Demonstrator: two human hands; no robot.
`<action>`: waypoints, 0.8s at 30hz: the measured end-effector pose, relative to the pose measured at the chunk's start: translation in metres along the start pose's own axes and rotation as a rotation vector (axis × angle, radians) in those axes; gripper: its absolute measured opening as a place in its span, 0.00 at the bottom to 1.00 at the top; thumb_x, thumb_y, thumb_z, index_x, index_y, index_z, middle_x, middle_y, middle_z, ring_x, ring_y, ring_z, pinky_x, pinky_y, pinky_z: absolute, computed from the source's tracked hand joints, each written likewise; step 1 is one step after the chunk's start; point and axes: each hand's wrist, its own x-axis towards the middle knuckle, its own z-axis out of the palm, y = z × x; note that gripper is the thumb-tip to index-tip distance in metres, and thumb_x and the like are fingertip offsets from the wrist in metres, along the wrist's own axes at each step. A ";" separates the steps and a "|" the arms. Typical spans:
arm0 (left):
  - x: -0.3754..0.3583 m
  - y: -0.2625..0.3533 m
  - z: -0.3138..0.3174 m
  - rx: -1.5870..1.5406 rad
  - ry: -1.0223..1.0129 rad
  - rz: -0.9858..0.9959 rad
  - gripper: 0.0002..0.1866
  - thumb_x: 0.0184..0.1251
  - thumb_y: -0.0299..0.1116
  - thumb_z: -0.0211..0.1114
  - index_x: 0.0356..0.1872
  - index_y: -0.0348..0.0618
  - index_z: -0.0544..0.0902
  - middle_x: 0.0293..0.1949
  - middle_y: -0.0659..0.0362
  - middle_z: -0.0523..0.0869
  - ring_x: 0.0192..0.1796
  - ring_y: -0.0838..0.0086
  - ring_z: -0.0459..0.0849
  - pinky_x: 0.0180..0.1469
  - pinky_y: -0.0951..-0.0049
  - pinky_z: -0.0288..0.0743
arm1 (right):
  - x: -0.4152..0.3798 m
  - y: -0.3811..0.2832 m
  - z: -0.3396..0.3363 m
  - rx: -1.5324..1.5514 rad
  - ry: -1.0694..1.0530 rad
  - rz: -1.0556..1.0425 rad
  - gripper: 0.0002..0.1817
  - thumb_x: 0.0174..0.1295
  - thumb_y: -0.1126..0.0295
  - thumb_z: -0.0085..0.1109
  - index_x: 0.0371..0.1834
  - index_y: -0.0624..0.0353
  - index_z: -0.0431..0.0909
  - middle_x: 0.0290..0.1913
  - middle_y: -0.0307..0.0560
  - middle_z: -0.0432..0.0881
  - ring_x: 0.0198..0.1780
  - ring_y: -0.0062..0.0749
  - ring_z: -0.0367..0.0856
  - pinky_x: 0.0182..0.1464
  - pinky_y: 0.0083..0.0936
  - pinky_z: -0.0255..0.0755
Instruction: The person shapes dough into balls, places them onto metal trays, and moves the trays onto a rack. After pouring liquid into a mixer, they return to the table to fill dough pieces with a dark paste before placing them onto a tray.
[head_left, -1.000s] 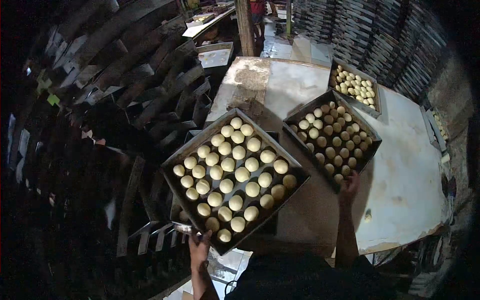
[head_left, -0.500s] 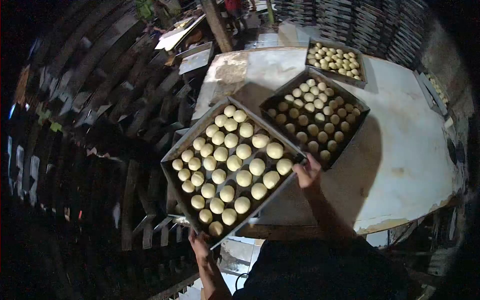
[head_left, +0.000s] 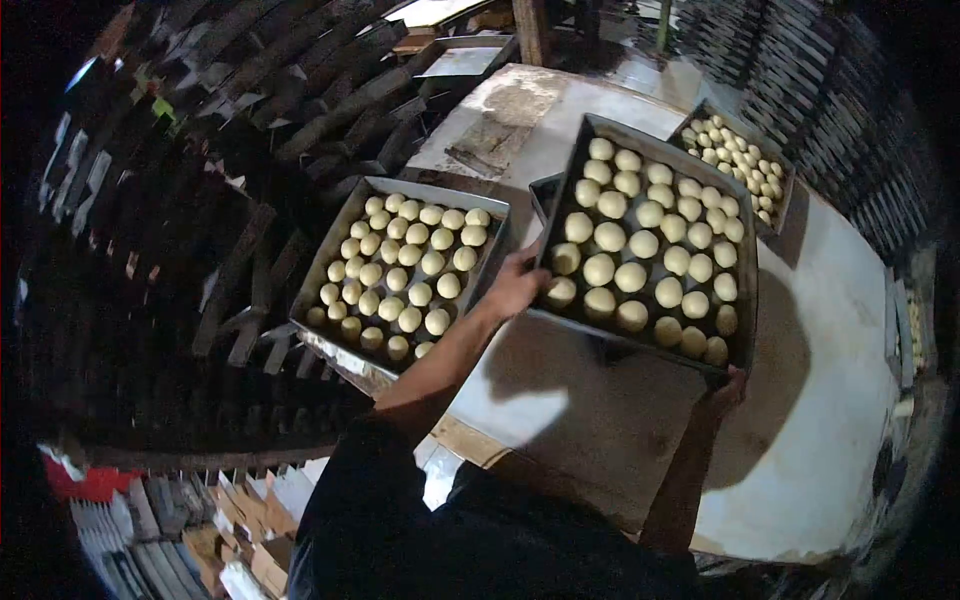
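Note:
A dark square baking tray (head_left: 655,352) with rows of pale round dough balls (head_left: 644,244) is held up, tilted, over the table. My left hand (head_left: 517,285) grips its near left corner, fingers closed on the rim. At the near right corner, my right hand (head_left: 724,392) is closed on the edge. Part of another tray (head_left: 543,194) shows from beneath the held one, mostly hidden. To the left of my left forearm rests a further tray (head_left: 347,190) of dough balls at the table's left edge.
The pale, worn table (head_left: 840,400) spreads below and to the right. On its far side stands another filled tray (head_left: 787,205); one more tray (head_left: 910,330) is at the right edge. Stacked dark trays (head_left: 200,200) line the left. Cardboard (head_left: 270,565) lies at lower left.
Both hands have carried the held tray from the left to the right, over another tray. The left tray it covered is now exposed. The camera view has shifted too.

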 end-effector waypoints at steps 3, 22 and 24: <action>0.045 -0.024 0.022 0.062 0.008 0.031 0.26 0.52 0.27 0.60 0.57 0.38 0.77 0.40 0.58 0.83 0.42 0.72 0.78 0.49 0.71 0.73 | 0.013 0.045 -0.009 0.042 -0.089 0.123 0.28 0.65 0.47 0.51 0.51 0.65 0.70 0.48 0.53 0.72 0.50 0.42 0.71 0.58 0.40 0.65; -0.094 -0.063 -0.076 1.331 0.500 0.374 0.34 0.56 0.49 0.65 0.62 0.44 0.69 0.55 0.44 0.74 0.61 0.44 0.67 0.64 0.42 0.54 | -0.030 -0.098 0.042 -0.190 -1.352 0.693 0.31 0.61 0.60 0.63 0.65 0.62 0.66 0.63 0.53 0.71 0.64 0.40 0.69 0.67 0.37 0.62; -0.120 -0.064 -0.076 1.341 0.510 0.284 0.31 0.55 0.43 0.67 0.59 0.42 0.71 0.56 0.45 0.73 0.61 0.49 0.66 0.63 0.43 0.54 | 0.026 -0.148 0.008 -0.127 -1.530 0.497 0.25 0.61 0.58 0.64 0.56 0.63 0.76 0.53 0.52 0.80 0.55 0.38 0.78 0.61 0.35 0.69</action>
